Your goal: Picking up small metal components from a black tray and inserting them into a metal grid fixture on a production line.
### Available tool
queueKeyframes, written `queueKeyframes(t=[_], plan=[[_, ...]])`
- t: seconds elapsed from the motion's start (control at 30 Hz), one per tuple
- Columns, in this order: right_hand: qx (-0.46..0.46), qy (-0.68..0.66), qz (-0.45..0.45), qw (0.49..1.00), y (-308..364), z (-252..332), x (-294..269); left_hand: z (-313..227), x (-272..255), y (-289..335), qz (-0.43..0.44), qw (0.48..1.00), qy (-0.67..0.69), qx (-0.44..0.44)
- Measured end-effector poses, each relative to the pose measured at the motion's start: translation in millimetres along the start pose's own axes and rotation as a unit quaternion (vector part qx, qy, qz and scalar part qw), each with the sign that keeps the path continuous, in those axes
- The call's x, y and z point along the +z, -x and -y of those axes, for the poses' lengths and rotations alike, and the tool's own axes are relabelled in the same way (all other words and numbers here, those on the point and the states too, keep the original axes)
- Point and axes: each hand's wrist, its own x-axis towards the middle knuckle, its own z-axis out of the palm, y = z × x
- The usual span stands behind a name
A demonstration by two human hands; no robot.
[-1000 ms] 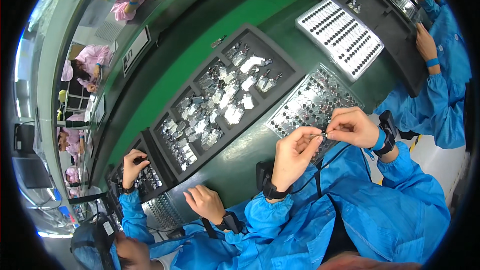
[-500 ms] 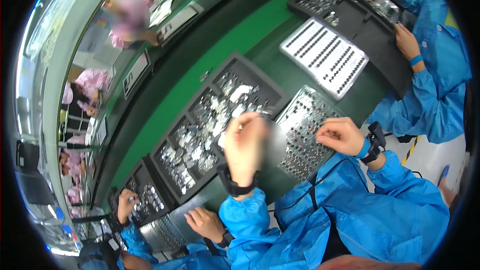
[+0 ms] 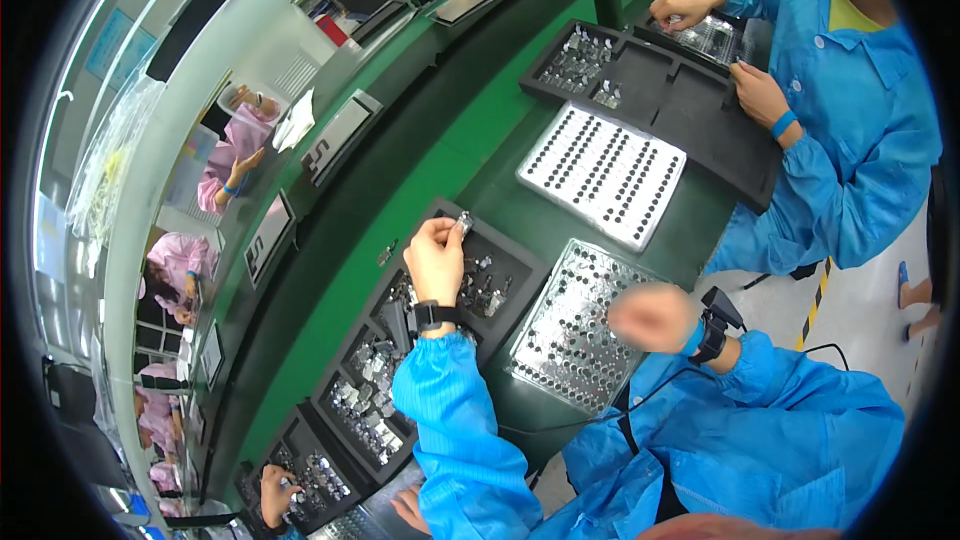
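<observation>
- Head view, 12 being top of frame: I'm seeing my L hand pinching a small silvery part btwn thumb & index; fingers are closing narrow on it.
- That part is sitting just off frame ctr, at the hand's 1 o'clock, & showing over the far end of the black compartment tray.
- Tray is running down toward 7 o'clock, its compartments holding loose silvery pcs; my L forearm is hiding some of it.
- R hand is hovering or resting at ctr's 4 o'clock, overlapping the edge of the clear tray; it's blurring badly, so I'm not able to tell wide, narrow or holding, nor whether it's touching.
- Clear tray is lying at 4 o'clock of the L hand, bearing many small round dark pcs.
- White tray is lying at ctr's 2 o'clock, just beyond the clear one, carrying dark round pcs in rows.
- One loose pc is lying on the green bench, L hand's 9 o'clock, outside the black tray.
- Further out at 2 o'clock, a co-worker in blue is working w/ both hands near a dark foam tray.
- Out at 7 o'clock, another co-worker's hand is reaching over a smaller dark tray; I'm not making out its grip.
</observation>
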Motion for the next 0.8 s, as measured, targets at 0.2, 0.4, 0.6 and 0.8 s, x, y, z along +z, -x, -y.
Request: queueKeyframes(t=[0.2,0.4,0.6,0.8], plan=[[0.001,0.0,-0.009,1.0,1,-5,-1,6,-12,7,0.035,0.997,0.065,-0.022],[-0.012,-0.003,-0.015,1.0,-1,-2,3,20,-9,-3,0.024,0.981,0.181,-0.065],[-0.011,0.003,-0.01,1.0,0,-1,3,11,-6,18,-0.008,0.994,-0.094,0.052],[-0.01,0.007,-0.019,1.0,-4,2,3,22,-35,6,-0.052,0.984,-0.129,0.114]])
